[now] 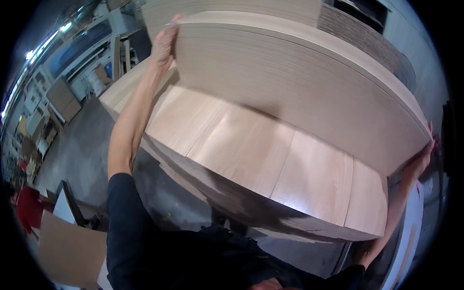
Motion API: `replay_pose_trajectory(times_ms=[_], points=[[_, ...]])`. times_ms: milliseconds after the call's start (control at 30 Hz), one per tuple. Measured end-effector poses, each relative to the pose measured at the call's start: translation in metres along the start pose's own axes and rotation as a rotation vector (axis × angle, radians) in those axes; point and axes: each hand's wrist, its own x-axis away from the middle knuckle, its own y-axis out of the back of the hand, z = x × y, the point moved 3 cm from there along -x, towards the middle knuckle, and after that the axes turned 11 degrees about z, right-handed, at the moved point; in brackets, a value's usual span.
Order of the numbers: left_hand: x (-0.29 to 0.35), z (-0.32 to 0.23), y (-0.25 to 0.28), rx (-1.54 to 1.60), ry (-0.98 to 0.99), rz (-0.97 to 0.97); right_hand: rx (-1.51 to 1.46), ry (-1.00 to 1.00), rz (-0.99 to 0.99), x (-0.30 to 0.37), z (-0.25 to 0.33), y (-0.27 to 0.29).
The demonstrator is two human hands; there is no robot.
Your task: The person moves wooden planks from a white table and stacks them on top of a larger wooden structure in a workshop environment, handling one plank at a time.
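Observation:
A long pale wooden panel (290,92) stands tilted up on its long edge, its broad face toward me; a dark line along its top suggests more than one layer, but I cannot tell. My left hand (166,46) grips its upper left end. At the far right end my right hand (421,162) is closed around the edge, its fingers partly hidden. Beneath lies a stack of wooden boards (241,145), whose smooth top shows several seams running across it. Both my arms reach out wide over this stack.
More stacked boards (232,6) stand behind the panel, with a rough-edged stack (362,36) at the far right. A brown sheet (70,251) is at lower left, near a person in red (29,208). Grey floor (87,140) and leaning panels (64,99) lie left.

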Motion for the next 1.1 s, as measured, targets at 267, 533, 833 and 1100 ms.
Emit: replay_pose_trajectory(times_ms=[267, 533, 833, 1100], points=[[-0.003, -0.001, 0.003, -0.068, 0.015, -0.057, 0.052, 0.005, -0.067, -0.003, 0.010, -0.004], [0.001, -0.003, 0.014, 0.006, 0.074, -0.043, 0.185, 0.057, -0.099, 0.004, 0.021, -0.023], [0.009, 0.007, 0.046, -0.185, 0.093, -0.122, 0.100, 0.064, 0.010, 0.009, 0.023, -0.014], [0.177, -0.130, -0.106, -0.816, -0.118, -0.290, 0.134, -0.140, 0.020, 0.134, 0.029, 0.033]])
